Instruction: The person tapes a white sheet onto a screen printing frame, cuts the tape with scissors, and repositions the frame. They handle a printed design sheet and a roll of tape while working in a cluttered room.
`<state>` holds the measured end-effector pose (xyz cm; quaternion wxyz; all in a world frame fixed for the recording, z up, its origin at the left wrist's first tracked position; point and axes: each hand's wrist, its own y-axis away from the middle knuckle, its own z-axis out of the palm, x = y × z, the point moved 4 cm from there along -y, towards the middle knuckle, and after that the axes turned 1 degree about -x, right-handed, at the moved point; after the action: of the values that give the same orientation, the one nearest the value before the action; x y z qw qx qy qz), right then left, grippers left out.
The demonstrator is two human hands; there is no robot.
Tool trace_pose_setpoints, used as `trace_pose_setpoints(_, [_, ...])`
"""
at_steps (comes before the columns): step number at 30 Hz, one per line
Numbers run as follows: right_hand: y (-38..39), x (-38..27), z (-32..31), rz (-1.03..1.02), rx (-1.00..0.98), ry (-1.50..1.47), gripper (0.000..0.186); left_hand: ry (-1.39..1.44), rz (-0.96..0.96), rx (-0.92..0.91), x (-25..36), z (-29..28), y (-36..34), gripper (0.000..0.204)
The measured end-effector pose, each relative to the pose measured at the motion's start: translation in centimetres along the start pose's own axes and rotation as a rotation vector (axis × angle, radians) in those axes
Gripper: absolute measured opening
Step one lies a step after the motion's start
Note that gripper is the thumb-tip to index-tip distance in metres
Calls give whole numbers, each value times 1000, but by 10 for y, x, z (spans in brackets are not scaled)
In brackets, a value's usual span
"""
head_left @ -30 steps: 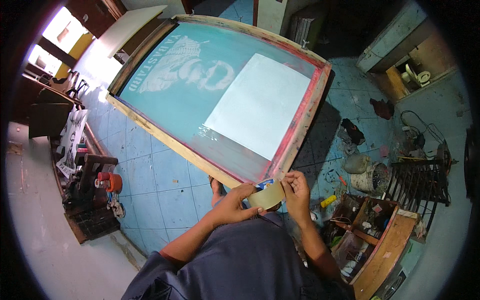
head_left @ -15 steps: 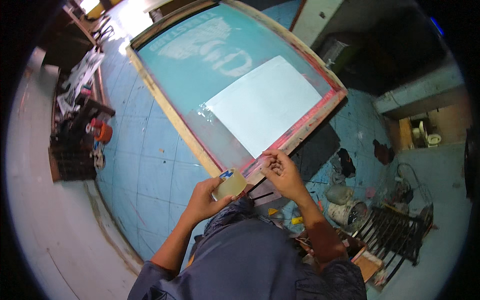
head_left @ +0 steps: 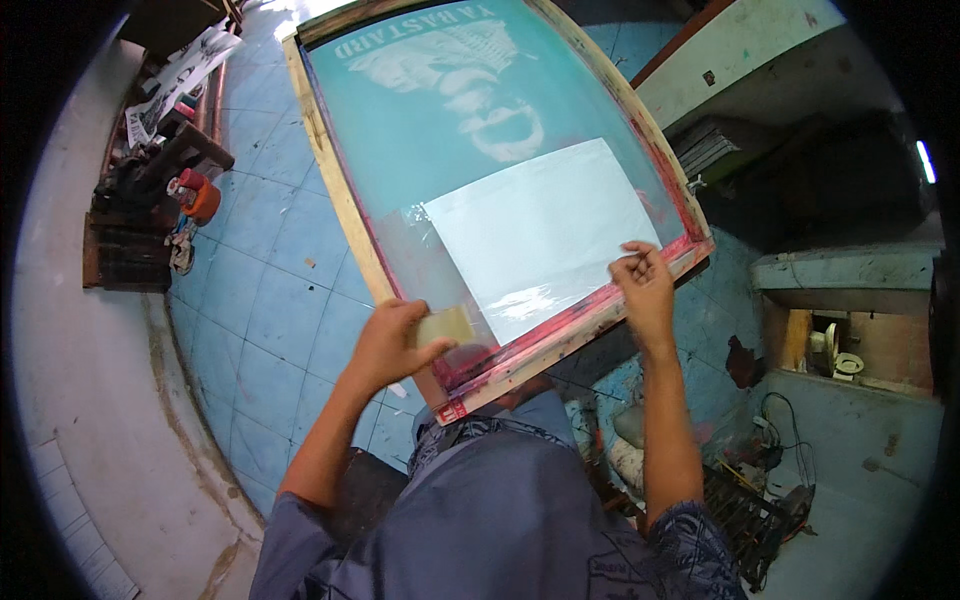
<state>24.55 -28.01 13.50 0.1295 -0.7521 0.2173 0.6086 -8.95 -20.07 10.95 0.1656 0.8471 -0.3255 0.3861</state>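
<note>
My left hand grips a roll of clear packing tape over the near left corner of a wooden-framed printing screen. Close to the right rail, my right hand is closed in a pinch on the tape's free end. A glossy strip of clear tape stretches between both hands, along the near part of a white paper sheet. Whether the strip touches the paper all along, I cannot tell. The sheet lies on the teal mesh, below a pale stencilled picture and lettering.
Blue floor tiles extend to the left, with an orange container by a dark rack. On the right, a wall recess holds tape rolls. A dark metal rack and cables stand at the lower right.
My hands have moved apart, the right one going right and up along the frame, the left one slightly left and up. Tape has been drawn off the roll between them.
</note>
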Motion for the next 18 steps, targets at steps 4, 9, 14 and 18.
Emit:
trace_pose_setpoints(4, [-92, 31, -78, -79, 92, 58, 27, -77, -27, 66, -41, -18, -19, 36])
trace_pose_setpoints(9, [-222, 60, -141, -65, 85, 78, 20, -81, -259, 95, -72, -32, -46, 32])
trace_pose_setpoints(14, [-332, 109, -162, -10, 81, 213, 20, -190, -553, 155, -79, -42, -71, 32])
trace_pose_setpoints(18, [-391, 180, -151, 98, -90, 256, 20, -312, -604, 169, -107, -27, -91, 40])
